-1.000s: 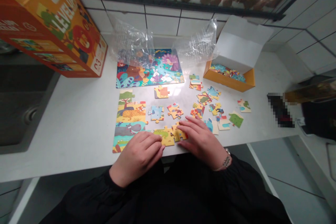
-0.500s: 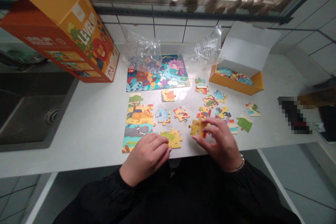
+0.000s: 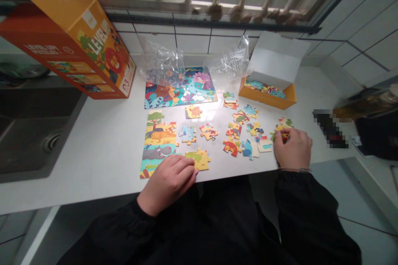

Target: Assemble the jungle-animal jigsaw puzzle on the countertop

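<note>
My left hand [image 3: 169,180] is closed on the left edge of a yellow puzzle piece with a green crocodile [image 3: 199,159], which rests on the counter. Beside it lies a joined strip of puzzle [image 3: 160,134] showing a tree, a leopard and a hippo; my hand covers its lower right corner. Over on the right, my right hand [image 3: 294,149] pinches a yellow puzzle piece [image 3: 283,128] close above green pieces, its fingers partly hiding it. Between the hands are several loose pieces, among them a red lion piece [image 3: 231,148] and a blue elephant piece [image 3: 248,149].
A finished dark-blue animal puzzle [image 3: 189,95] lies at the back, partly under crumpled clear plastic [image 3: 164,64]. An open yellow box [image 3: 270,97] holds more pieces. The tall orange puzzle box [image 3: 102,62] stands left, by the sink [image 3: 40,132]. A blurred dark object [image 3: 331,128] sits right.
My right hand has moved right with the yellow piece, from beside the lion pieces to the green ones. My left hand stays on the crocodile piece. The view has shifted slightly.
</note>
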The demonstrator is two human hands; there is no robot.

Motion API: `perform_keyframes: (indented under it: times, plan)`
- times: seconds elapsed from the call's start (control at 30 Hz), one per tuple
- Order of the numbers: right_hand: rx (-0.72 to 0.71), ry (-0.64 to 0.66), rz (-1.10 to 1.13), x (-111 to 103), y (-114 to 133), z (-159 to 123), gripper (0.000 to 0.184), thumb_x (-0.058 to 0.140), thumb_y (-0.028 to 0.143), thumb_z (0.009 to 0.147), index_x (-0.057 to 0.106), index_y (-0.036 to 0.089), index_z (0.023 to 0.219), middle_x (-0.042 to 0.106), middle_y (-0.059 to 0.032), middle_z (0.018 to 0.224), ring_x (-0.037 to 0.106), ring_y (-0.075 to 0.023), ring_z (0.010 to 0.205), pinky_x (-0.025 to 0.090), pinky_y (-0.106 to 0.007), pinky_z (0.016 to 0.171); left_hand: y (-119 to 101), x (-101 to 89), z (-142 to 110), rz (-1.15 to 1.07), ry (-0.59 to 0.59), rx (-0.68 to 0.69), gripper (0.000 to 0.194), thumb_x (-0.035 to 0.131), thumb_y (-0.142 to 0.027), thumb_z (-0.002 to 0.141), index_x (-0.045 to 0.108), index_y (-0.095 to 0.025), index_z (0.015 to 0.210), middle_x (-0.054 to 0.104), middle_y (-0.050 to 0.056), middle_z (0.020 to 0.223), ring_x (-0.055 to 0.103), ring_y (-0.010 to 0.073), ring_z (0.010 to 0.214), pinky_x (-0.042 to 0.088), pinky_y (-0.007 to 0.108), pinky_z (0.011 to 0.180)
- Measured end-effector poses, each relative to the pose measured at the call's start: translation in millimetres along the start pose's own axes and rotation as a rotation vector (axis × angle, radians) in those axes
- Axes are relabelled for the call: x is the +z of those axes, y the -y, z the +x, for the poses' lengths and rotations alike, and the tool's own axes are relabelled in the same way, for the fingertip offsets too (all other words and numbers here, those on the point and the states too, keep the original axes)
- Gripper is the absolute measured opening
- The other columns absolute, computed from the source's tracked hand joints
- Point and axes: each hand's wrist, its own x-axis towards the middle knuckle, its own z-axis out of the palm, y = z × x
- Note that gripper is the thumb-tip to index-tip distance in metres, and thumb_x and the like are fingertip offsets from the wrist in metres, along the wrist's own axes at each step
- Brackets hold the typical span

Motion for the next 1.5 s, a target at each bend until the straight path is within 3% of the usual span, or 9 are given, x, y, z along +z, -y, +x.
perform_keyframes:
  times: [0.17, 0.6, 1.3, 1.5]
  plan:
    - [0.015, -0.095, 0.018, 8, -4, -1, 0.019, 0.060, 0.040, 0.095, 0.067, 0.022, 0.095, 0.068, -0.0179, 0.106, 0.059, -0.0362, 0.116, 0.044, -0.053, 0.108, -1, 3.6, -4, 0.058, -0.008, 0.005, 0.004, 0.068, -0.017, 0.103, 0.068, -0.021, 0.102, 0.079, 0.006, 0.111, 0.071, 0.0230, 0.098, 0.057, 0.041, 0.090]
    - [0.009, -0.140, 0.046, 16, -10, -1, 0.022, 0.057, 0.037, 0.094, 0.071, 0.019, 0.096, 0.069, -0.0193, 0.104, 0.060, -0.0348, 0.112, 0.044, -0.050, 0.105, -4, 3.4, -3, 0.082, 0.002, -0.028, 0.012, 0.061, -0.022, 0.106, 0.070, -0.021, 0.099, 0.077, 0.008, 0.107, 0.070, 0.0234, 0.098, 0.056, 0.040, 0.092]
    - [0.039, -0.128, 0.087, 16, -11, -2, 0.025, 0.055, 0.036, 0.095, 0.072, 0.018, 0.097, 0.068, -0.0198, 0.106, 0.057, -0.0346, 0.111, 0.043, -0.049, 0.104, -4, 2.5, -4, 0.134, -0.033, 0.006, 0.014, 0.060, -0.022, 0.107, 0.068, -0.021, 0.096, 0.077, 0.008, 0.105, 0.069, 0.0233, 0.095, 0.055, 0.040, 0.090]
    - [0.050, -0.147, 0.115, 16, -12, -3, 0.026, 0.053, 0.037, 0.097, 0.071, 0.018, 0.099, 0.069, -0.0200, 0.107, 0.058, -0.0345, 0.111, 0.042, -0.050, 0.106, -20, 6.5, -20, 0.101, -0.151, 0.061, 0.007, 0.067, -0.016, 0.102, 0.068, -0.022, 0.098, 0.078, 0.006, 0.101, 0.069, 0.0220, 0.092, 0.056, 0.039, 0.086]
